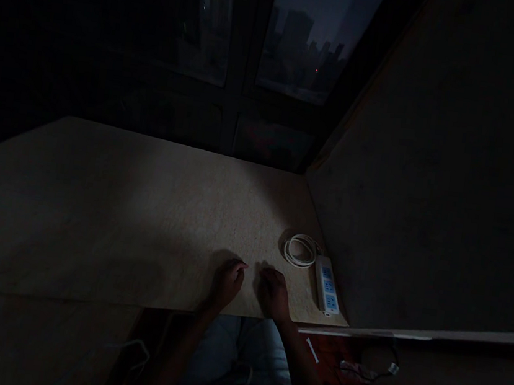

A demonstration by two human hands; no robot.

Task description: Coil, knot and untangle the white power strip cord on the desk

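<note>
In dim light, my left hand [230, 280] rests near the front edge of a pale tabletop [164, 218], its fingers curled in and nothing seen in them. A short gap to its right, my right hand [273, 291] lies on the same surface, also curled closed with nothing visible in it. Nearest to the right hand is a white power strip [327, 285] with blue socket faces, lying against the wall. Its white cord [300, 251] is coiled just behind it. Neither hand touches the strip or the cord.
A dark window [297, 54] stands behind the tabletop, with building outlines outside. A wall [425, 194] closes off the right side. Below the front edge, a reddish floor [319, 369] holds a thin white strip [312, 350] and a dark cable [372, 376]. My legs [219, 350] are under the edge.
</note>
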